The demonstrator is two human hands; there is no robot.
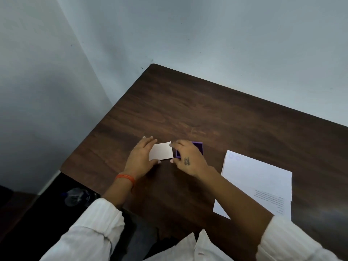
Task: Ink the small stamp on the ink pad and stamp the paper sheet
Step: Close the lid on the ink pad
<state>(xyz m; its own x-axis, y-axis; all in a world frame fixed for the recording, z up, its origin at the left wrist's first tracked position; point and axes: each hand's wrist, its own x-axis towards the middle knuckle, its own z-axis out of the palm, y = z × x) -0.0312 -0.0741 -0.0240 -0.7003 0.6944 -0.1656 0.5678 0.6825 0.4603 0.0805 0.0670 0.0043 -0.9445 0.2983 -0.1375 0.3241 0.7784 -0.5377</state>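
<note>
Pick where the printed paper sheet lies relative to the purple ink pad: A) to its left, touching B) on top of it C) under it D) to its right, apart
D: the paper sheet lies flat on the table right of the purple ink pad, with bare wood between them.

Pad (pixel 190 150): I see a purple square tray, dark ink face up, flat on the table | white lid (pixel 162 152) touching its left edge | Sheet (pixel 258 180): white, flat, right of pad, two faint round marks at top-left corner | Stamp: I can't make it out.
</note>
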